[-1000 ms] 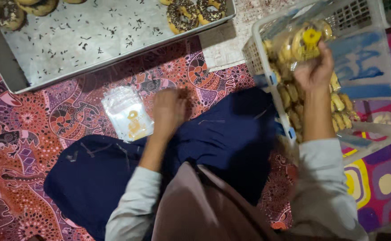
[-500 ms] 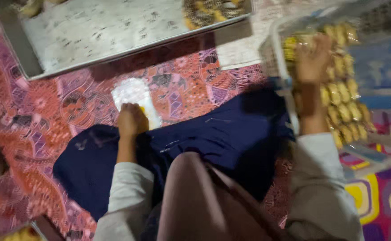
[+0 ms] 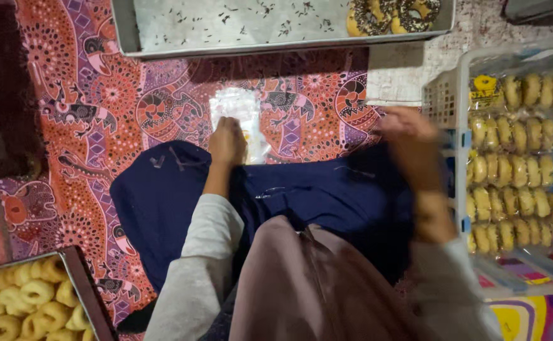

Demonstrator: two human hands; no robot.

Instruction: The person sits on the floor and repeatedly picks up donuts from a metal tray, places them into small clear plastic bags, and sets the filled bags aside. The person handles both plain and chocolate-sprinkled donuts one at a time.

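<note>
A person sits on a patterned red and purple mat (image 3: 100, 120), seen from above, with dark blue cloth (image 3: 314, 202) over the lap. The left hand (image 3: 227, 142) rests on a small stack of clear plastic bags (image 3: 238, 117) lying flat on the mat just beyond the knees; its fingers are drawn together and curled down onto the near edge of the stack, though whether they pinch a bag cannot be told.

A second ago the right hand (image 3: 412, 136) was inside the white plastic crate (image 3: 443, 101) at the right, touching the wrapped ring-shaped pastries (image 3: 516, 170). Now it has pulled back out, blurred in motion beside the crate's near wall; whether it is spread or closed, or holds anything, cannot be told. The left hand has stayed on the bags throughout, so the work has moved from the crate back toward the bags.

The bag stack is a rectangle whose long axis runs away from the person, its far end pointing toward the metal tray (image 3: 226, 28) holding chocolate-sprinkled doughnuts (image 3: 393, 14). A second tray of plain rings (image 3: 17, 303) sits at the lower left.
</note>
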